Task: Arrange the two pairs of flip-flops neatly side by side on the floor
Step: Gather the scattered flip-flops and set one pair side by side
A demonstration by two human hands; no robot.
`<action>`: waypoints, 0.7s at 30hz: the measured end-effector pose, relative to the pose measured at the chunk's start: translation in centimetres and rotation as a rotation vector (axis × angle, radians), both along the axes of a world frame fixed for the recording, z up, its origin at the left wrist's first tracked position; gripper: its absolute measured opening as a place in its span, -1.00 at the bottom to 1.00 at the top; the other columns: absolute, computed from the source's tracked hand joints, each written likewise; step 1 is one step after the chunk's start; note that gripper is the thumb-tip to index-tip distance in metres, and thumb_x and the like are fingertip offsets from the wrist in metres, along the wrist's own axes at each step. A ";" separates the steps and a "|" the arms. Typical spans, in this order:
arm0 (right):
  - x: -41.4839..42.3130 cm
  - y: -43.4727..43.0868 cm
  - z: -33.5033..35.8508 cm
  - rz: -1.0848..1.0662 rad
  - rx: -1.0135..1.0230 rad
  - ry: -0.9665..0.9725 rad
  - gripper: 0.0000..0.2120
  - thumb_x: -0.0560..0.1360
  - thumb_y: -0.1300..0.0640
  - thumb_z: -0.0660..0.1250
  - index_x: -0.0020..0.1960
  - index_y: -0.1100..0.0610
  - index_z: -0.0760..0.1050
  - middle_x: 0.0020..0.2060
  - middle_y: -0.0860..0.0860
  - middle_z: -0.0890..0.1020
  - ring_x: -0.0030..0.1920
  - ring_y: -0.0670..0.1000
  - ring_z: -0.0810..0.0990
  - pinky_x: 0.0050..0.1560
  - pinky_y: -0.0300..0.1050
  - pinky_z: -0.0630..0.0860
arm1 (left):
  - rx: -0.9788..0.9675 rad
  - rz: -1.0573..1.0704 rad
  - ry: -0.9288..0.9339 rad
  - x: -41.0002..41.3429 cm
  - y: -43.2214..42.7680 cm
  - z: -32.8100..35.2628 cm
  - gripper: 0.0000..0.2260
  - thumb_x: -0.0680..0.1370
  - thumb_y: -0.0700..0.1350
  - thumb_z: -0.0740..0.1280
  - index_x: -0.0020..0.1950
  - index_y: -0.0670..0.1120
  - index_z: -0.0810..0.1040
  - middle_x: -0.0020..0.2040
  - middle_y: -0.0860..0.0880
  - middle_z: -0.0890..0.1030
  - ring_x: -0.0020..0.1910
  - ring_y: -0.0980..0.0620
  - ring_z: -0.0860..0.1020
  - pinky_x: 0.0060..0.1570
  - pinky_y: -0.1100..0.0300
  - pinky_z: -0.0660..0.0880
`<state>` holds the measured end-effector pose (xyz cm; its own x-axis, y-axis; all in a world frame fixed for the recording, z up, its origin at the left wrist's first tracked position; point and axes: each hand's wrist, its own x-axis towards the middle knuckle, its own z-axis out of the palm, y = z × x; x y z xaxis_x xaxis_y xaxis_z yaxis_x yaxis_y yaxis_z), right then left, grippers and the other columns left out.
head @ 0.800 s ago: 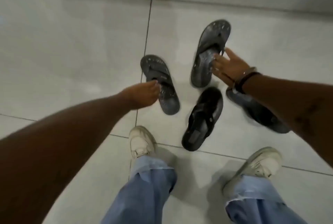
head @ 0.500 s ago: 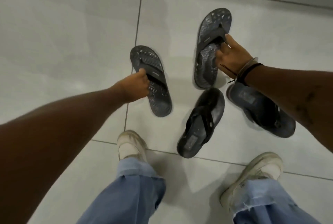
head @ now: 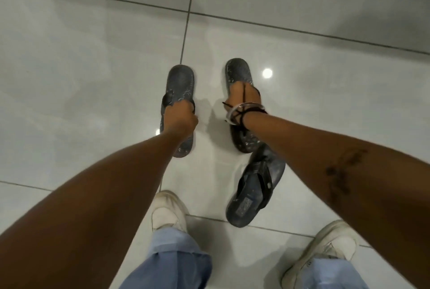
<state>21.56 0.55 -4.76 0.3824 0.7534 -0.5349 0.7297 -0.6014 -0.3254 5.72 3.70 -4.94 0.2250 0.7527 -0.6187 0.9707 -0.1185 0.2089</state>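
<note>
The left hand (head: 180, 115) closes around the strap of the left flip-flop (head: 178, 93), its grip pinching the strap near the middle of the sole, so the toe end reaches away beyond the knuckles and the heel end shows near the wrist. The right hand (head: 243, 94) lies on the right flip-flop (head: 237, 72), its grip curled at the strap, though the fingers are hidden behind the back of the hand and I cannot tell how tightly they close. Both flip-flops lie on the tiled floor (head: 93, 67), roughly parallel and apart, toes pointing far. A third flip-flop (head: 254, 186) lies nearer, tilted, its toe end just beside the heel of the right one. The right forearm covers part of it, and the fourth is not visible. Both arms stretch forward and down, nearly straight, wrists bent downward; bracelets (head: 244, 110) circle the right wrist. White shoes (head: 167, 212) and blue trouser legs (head: 176, 263) stand at the near edge.
</note>
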 end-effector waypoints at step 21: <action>6.6 -15.9 1.2 -0.448 -0.091 0.212 -0.75 0.55 0.18 0.29 0.18 0.25 0.55 0.20 0.24 0.54 0.21 0.21 0.51 0.18 -0.01 0.45 | 0.071 0.485 0.018 6.9 -10.4 5.0 -0.69 0.62 -0.08 0.17 0.18 -0.25 0.57 0.16 -0.25 0.60 0.14 -0.25 0.58 0.01 0.03 0.55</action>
